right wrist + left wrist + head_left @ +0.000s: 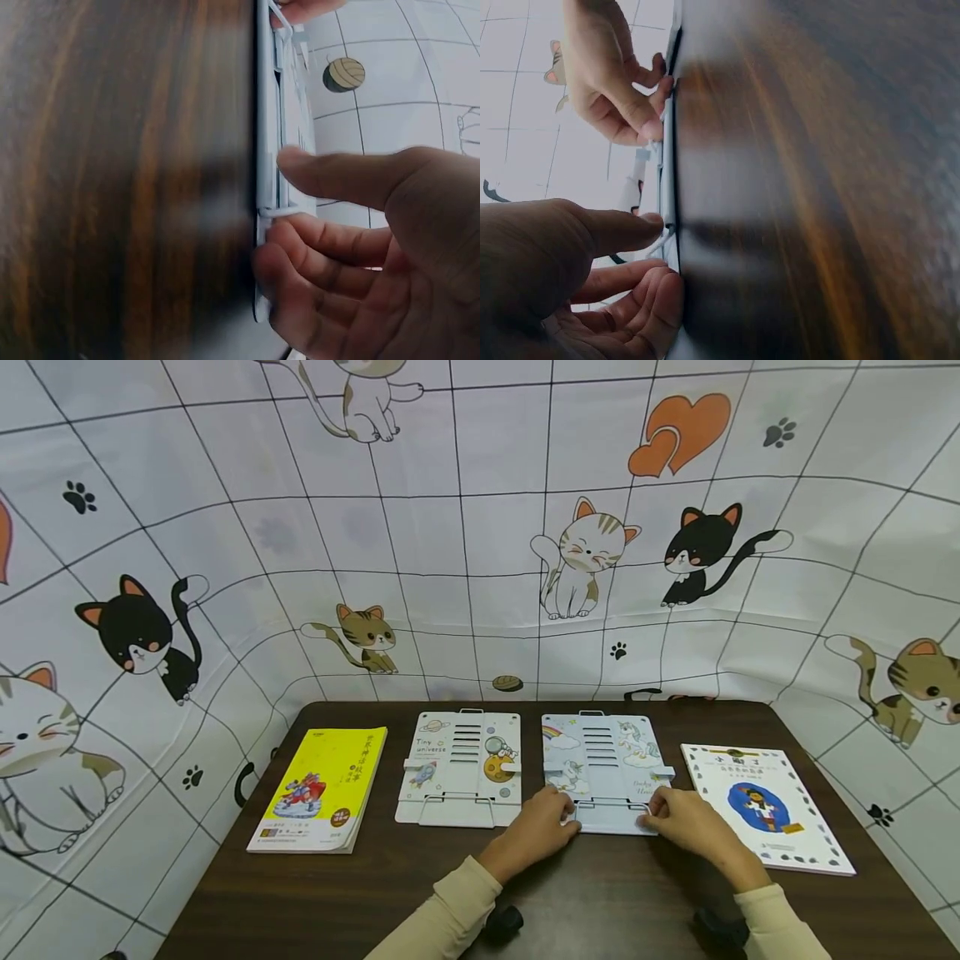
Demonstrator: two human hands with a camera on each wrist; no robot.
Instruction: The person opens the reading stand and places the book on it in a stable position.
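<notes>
A white book stand [602, 760] with unicorns, a rainbow and a row of slots lies flat on the table, right of centre. At its lower left corner my left hand [537, 828] pinches the edge by the wire support, thumb in front and fingers curled in the left wrist view. My right hand [691, 823] grips the lower right corner the same way. Up close, the right thumb [330, 174] presses the stand's front edge while the fingers curl beside the wire end. A second stand [459, 768], printed "Tiny universe", lies just left.
A thick yellow book [318, 789] lies at the table's left. On the right is a white book [765, 806] with a blue round picture, close behind the right hand. A cat-print cloth [495, 543] hangs behind the dark wooden table [600, 902].
</notes>
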